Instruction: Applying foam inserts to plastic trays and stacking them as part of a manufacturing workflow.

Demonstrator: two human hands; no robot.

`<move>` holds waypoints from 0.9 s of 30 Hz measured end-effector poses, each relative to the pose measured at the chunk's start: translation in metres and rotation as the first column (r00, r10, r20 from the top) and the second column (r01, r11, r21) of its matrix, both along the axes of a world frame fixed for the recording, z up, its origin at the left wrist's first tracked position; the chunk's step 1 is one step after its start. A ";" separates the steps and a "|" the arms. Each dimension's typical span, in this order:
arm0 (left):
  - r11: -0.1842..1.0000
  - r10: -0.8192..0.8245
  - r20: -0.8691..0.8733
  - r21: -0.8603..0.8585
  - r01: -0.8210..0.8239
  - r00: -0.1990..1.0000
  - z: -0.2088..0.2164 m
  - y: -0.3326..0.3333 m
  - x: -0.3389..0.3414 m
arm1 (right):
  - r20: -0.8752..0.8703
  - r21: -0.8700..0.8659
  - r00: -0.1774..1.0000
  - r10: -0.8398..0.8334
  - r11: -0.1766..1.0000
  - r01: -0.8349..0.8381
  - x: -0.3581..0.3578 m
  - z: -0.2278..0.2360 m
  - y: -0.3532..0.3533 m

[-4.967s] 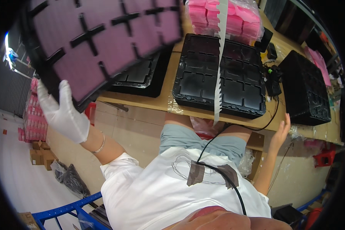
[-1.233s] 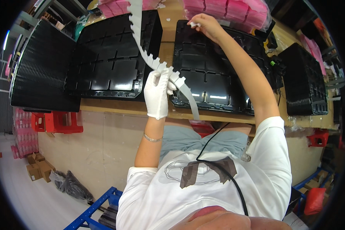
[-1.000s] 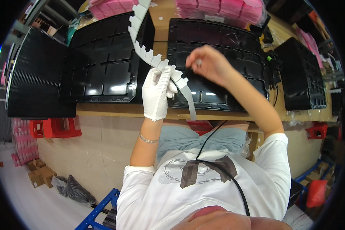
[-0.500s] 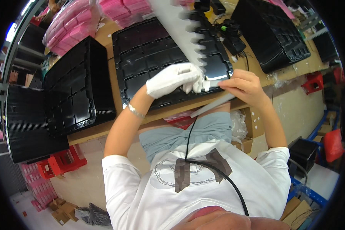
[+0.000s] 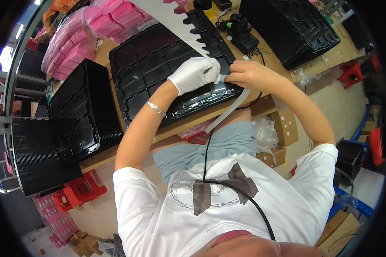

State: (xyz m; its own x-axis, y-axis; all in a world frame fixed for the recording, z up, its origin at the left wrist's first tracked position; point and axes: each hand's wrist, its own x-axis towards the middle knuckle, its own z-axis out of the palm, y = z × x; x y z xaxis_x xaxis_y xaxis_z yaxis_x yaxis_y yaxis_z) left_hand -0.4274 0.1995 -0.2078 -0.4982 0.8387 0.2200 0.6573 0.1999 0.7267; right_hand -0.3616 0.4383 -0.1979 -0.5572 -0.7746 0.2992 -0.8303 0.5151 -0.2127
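Note:
My left hand [image 5: 194, 76], in a white glove, is closed with its fingertips pinched on the narrow lower end of a white strip [image 5: 176, 25] with a toothed edge. That strip slants up to the far left over a black moulded plastic tray [image 5: 152, 64]. Close beside it, my bare right hand [image 5: 254, 77] pinches a narrow pale band [image 5: 230, 110], whose loose end hangs past the table edge toward my lap. A short light piece spans the small gap between my fingertips; whether it joins band and strip I cannot tell. Both hands are above the tray's near right part.
Stacks of black trays stand at left [image 5: 79, 111] and right [image 5: 289, 32] on the brown table [image 5: 268, 62]. Pink wrapped bundles [image 5: 73, 40] lie at the far left. A black adapter with coiled cable [image 5: 243, 40] sits behind my right hand. Red stools [image 5: 85, 188] stand below.
Both hands have moved a little away from my body over the tray, and my right fingertips have come closer to my left. The toothed strip has swung left; the whole view has shifted slightly.

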 end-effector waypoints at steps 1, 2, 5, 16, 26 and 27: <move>1.000 -0.001 0.000 -0.001 0.001 1.000 -0.001 0.000 0.000 | 0.055 -0.033 0.998 0.012 0.999 -0.010 -0.002 -0.001 0.000; 1.000 0.001 0.036 0.008 -0.001 0.999 -0.002 -0.001 0.000 | 0.055 -0.034 0.998 0.011 0.999 -0.009 -0.002 -0.002 0.001; 1.000 -0.021 0.097 0.019 0.019 0.995 0.001 -0.004 -0.002 | 0.182 -0.109 0.983 -0.003 0.994 0.023 -0.003 -0.005 0.001; 0.962 -0.249 0.127 -0.079 0.260 0.960 0.011 -0.019 -0.015 | 0.210 -0.065 0.951 -0.228 0.967 0.246 -0.012 -0.016 -0.016; 0.828 0.394 0.582 0.112 -0.549 0.712 0.031 -0.037 0.024 | 0.770 -0.281 0.589 -0.246 0.698 0.658 -0.011 0.002 -0.031; 0.793 0.402 0.623 0.129 -0.596 0.671 0.035 -0.037 0.032 | 0.781 -0.410 0.613 -0.122 0.641 0.649 -0.001 0.008 -0.038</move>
